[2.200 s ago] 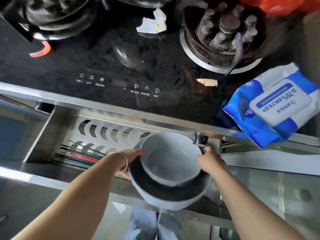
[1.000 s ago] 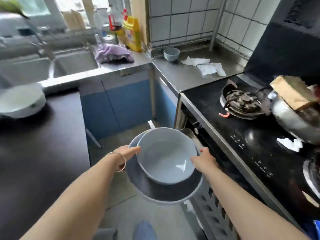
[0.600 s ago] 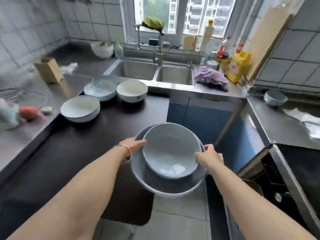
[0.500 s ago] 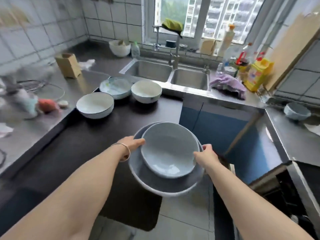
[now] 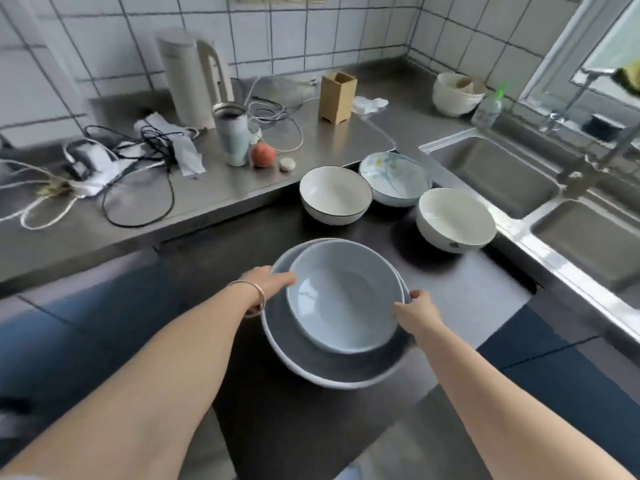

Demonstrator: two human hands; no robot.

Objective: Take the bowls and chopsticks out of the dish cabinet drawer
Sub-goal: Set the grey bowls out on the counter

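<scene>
I hold two stacked bowls above the dark counter (image 5: pixel 277 427): a light blue bowl (image 5: pixel 343 296) nested in a wider grey bowl (image 5: pixel 322 362). My left hand (image 5: pixel 270 278) grips the left rim and wears a thin bangle. My right hand (image 5: pixel 415 306) grips the right rim. Three more bowls stand on the counter beyond: a white bowl with a dark rim (image 5: pixel 334 194), a patterned bowl (image 5: pixel 393 176) and a cream bowl (image 5: pixel 455 220). The drawer and the chopsticks are out of view.
A steel sink (image 5: pixel 519 168) lies to the right. On the steel worktop at the back stand a kettle (image 5: pixel 194 74), a tumbler (image 5: pixel 233 136), a peach (image 5: pixel 263 154), a wooden holder (image 5: pixel 337 97), tangled cables (image 5: pixel 138 150) and stacked white bowls (image 5: pixel 457 93).
I have lifted the stacked bowls out of the drawer and turned left from the stove to the dark counter. Both hands keep the same grip on the rims.
</scene>
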